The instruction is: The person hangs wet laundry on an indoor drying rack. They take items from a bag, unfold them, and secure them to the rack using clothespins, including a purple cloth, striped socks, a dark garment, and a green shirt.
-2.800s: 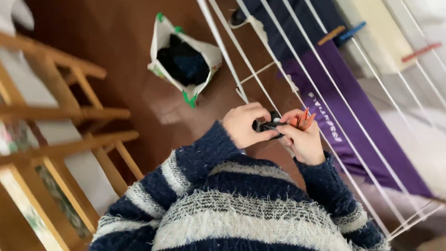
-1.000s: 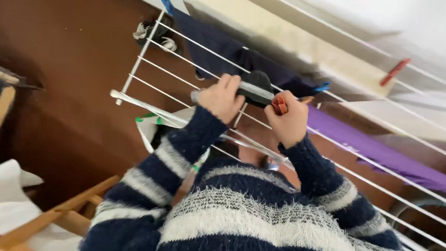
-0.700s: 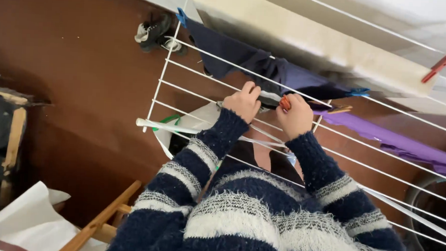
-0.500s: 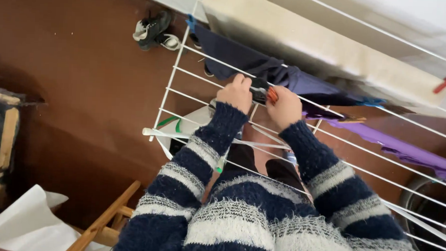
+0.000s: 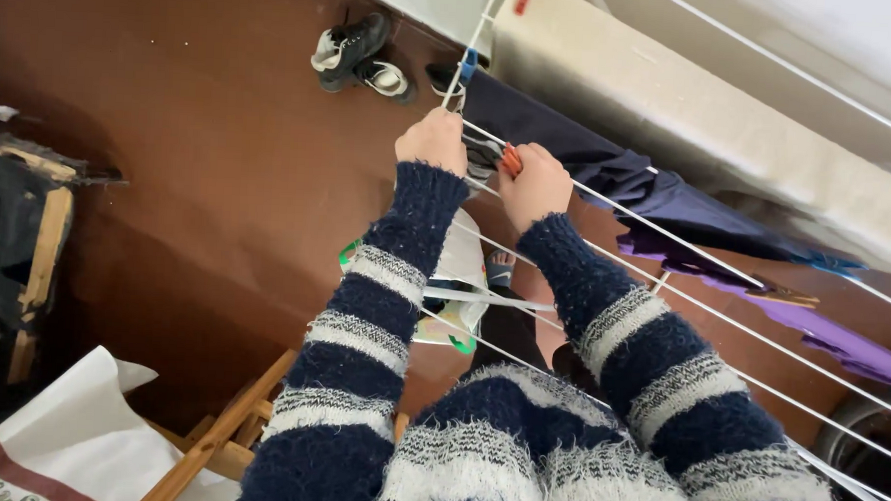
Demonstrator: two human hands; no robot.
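My left hand and my right hand are both raised to a wire at the far end of a white drying rack. Between them they pinch a small dark garment against the wire. My right hand also grips orange clothespins, which stick out at its fingertips. Both arms wear a fuzzy navy and white striped sweater. A navy garment hangs on the wire just beyond my hands, held by a blue clothespin.
A cream towel and a purple garment hang further along the rack. A white and green bag sits on the brown floor under the rack. Shoes lie beyond it. A wooden frame stands at lower left.
My hands have lifted the small dark garment from chest height up to the rack and slid along the wire toward the rack's far end. The orange clothespins stay in my right hand.
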